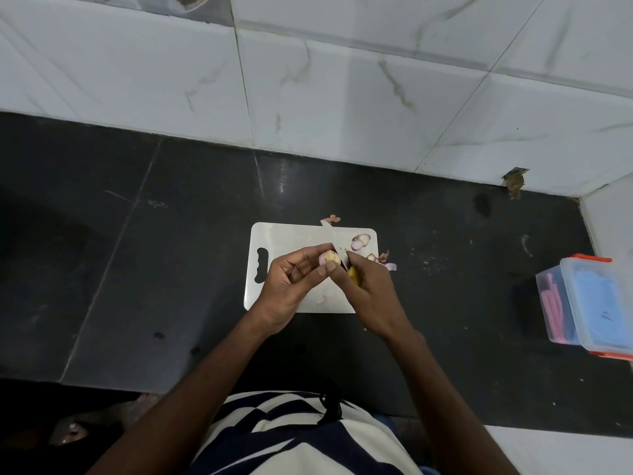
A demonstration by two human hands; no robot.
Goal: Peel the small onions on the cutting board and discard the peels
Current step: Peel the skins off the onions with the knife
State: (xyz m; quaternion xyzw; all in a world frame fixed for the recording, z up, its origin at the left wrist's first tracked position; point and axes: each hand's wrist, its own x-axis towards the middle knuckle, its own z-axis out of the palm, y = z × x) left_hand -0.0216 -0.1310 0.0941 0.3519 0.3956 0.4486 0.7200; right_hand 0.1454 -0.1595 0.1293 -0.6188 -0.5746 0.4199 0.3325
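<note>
Left hand (pixel 291 286) pinches a small onion (pixel 329 258) w/ curled fingers, above the cutting board (pixel 284 241), near its centre. Right hand (pixel 368 289) grips a yellow-handled knife (pixel 337 246), blade touching the onion. Peeled onions (pixel 359 242) lie at the board's far right corner; peels (pixel 387 261) lie by its right edge, on the black counter (pixel 171 269).

Single head-worn wide-angle view, looking steeply down and forward from above the person's chest onto the dark stone counter (pixel 171 234), edges bowed by the lens. White plastic cutting board with a handle slot (pixel 287 240) sits mid-frame at arm's reach, white marble-veined wall tiles (pixel 342 97) fill the top, striped navy-and-cream shirt (pixel 294 437) the bottom edge. Clear plastic box with orange clips (pixel 596 303) cut off at right; no second view.
</note>
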